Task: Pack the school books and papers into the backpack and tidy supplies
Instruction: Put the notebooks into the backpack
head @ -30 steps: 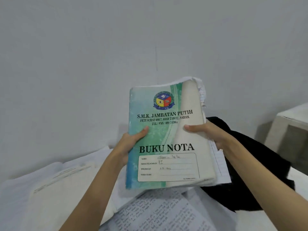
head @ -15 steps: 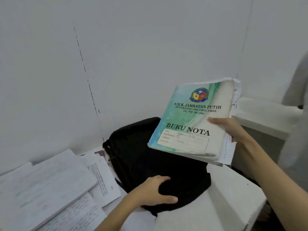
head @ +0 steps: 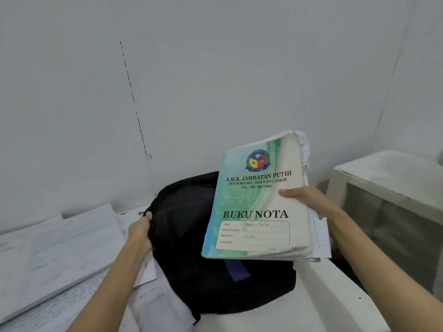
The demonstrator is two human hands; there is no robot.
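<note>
Above the backpack, gripped by the left hand, the right hand clasps the notebook.

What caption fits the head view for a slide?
Right hand holds a green Buku Nota notebook above a black backpack gripped by the left hand.

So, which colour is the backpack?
Black, with a blue strip; the head view shows the backpack best.

A plain pale grey wall fills the back of the room. A thin dark dashed line runs down it. On the right stands a small white wooden side table with worn paint. In front lies a flat white tabletop. The light is soft and dim.
</note>
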